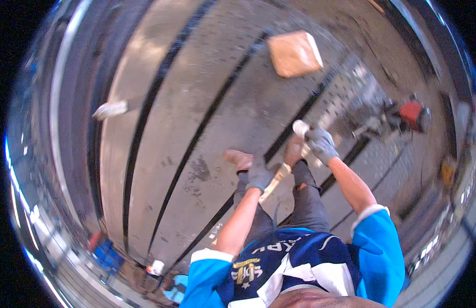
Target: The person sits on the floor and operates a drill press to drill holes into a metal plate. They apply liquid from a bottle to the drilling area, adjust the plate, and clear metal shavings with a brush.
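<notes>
My left hand (259, 177), in a grey work glove, is closed around a pale, wood-coloured stick (275, 183) held slantwise in front of my legs. Farther up and to the right, my right hand (321, 143), gloved the same way, is curled at the stick's upper part. A short white rounded piece (300, 128) sticks out beside the right glove; blur hides whether it belongs to the stick. My brown shoes (239, 159) stand on the grey slotted metal surface (197, 133) beneath.
A brown boxy block (295, 54) lies ahead. On the right is a red-and-black machine or tool (414, 116). A small whitish object (111, 110) rests at left. Long dark grooves cross the metal. Blue material (108, 256) and a white-and-red container (156, 267) sit at lower left.
</notes>
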The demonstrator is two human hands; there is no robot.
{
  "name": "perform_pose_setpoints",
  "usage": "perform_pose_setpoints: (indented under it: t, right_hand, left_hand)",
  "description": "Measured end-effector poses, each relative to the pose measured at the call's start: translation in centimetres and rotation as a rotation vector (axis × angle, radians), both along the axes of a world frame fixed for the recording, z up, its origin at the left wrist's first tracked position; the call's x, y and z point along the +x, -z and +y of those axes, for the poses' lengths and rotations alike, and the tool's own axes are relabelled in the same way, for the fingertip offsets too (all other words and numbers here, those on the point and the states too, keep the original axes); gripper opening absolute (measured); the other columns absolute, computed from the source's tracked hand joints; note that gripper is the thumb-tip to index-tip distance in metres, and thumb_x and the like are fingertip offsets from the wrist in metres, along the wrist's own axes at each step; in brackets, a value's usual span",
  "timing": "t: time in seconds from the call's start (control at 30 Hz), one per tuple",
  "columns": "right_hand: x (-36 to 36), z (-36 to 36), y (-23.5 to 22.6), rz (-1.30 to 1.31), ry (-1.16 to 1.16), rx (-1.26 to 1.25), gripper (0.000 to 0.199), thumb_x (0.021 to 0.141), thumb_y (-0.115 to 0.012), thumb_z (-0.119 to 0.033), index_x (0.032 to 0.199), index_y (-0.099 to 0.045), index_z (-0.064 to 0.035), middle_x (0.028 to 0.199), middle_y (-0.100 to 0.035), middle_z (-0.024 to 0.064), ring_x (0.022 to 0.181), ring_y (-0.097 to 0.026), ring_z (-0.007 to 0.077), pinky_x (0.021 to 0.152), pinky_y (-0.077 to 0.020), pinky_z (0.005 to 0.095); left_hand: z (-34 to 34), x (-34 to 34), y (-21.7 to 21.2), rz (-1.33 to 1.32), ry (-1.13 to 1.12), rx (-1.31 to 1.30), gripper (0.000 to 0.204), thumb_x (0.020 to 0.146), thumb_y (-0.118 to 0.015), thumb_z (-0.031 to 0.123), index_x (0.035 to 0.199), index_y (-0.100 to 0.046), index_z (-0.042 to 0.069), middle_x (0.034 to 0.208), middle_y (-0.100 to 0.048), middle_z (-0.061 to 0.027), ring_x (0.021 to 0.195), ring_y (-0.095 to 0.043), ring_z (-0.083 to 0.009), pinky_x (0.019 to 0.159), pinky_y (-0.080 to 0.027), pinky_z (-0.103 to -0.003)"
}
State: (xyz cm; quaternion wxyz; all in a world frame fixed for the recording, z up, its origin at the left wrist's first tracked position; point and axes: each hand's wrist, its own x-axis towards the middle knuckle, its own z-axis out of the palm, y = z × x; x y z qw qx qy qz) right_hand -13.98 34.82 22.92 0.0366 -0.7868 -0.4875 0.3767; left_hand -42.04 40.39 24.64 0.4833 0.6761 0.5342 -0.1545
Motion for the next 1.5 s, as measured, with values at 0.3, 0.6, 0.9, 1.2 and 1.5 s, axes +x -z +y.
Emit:
perform_pose_setpoints:
  t: [0.3, 0.6, 0.9, 1.2, 1.5]
  right_hand:
    - [-19.7, 16.8, -30.3, 0.110, -0.748, 0.401, 0.029, 0.083, -0.061, -0.038, 0.089, -0.073, -0.0128, 0.111, -0.066, 0.0148, 0.100, -0.068, 0.0388, 0.083, -0.0513, 0.0456]
    - [-42.2, 25.3, -40.4, 0.509, -0.807, 0.739, 0.029, 0.102, -0.057, -0.025, 0.116, -0.077, -0.0093, 0.120, -0.070, 0.0131, 0.104, -0.068, 0.0297, 0.086, -0.0514, 0.0359]
    - [-61.2, 30.0, -36.9, 1.096, -0.805, 0.670, 0.040, 0.109, -0.048, -0.034, 0.107, -0.072, -0.0025, 0.073, -0.058, -0.0017, 0.065, -0.051, 0.0091, 0.058, -0.0396, 0.0271]
    - [-69.2, 45.6, -40.3, 1.146, -1.247, 0.311, 0.021, 0.102, -0.057, -0.014, 0.097, -0.075, -0.0040, 0.072, -0.064, -0.0015, 0.057, -0.053, 0.0080, 0.049, -0.0399, 0.0274]
    - [-76.0, 54.0, -42.0, 1.348, -1.217, 0.170, 0.025, 0.101, -0.057, -0.020, 0.093, -0.074, -0.0031, 0.069, -0.061, 0.0004, 0.060, -0.055, 0.0097, 0.055, -0.0411, 0.0267]
  left_hand:
    - [14.4, -12.8, -11.7, -0.793, 0.085, 0.836, 0.096, 0.072, -0.090, 0.046, 0.150, -0.046, 0.012, 0.149, -0.051, -0.0185, 0.137, -0.052, -0.0381, 0.114, -0.044, -0.046]
    - [16.3, -30.6, -26.0, -0.608, -0.587, 0.955, 0.066, 0.073, -0.093, 0.035, 0.129, -0.064, 0.015, 0.123, -0.070, -0.0096, 0.113, -0.068, -0.0310, 0.100, -0.054, -0.044]
    - [14.4, -41.0, -26.9, -0.378, -1.134, 1.080, 0.081, 0.072, -0.091, 0.044, 0.138, -0.057, 0.011, 0.130, -0.068, -0.0168, 0.122, -0.065, -0.0367, 0.104, -0.052, -0.047]
    - [24.7, -48.4, -30.5, -0.488, -1.114, 1.004, 0.087, 0.070, -0.093, 0.039, 0.139, -0.053, 0.006, 0.127, -0.069, -0.0184, 0.119, -0.067, -0.0366, 0.105, -0.052, -0.045]
    - [37.8, -49.3, -27.3, -0.123, -1.675, 1.230, 0.097, 0.065, -0.098, 0.043, 0.144, -0.051, 0.011, 0.133, -0.067, -0.0152, 0.120, -0.067, -0.0328, 0.103, -0.054, -0.043]
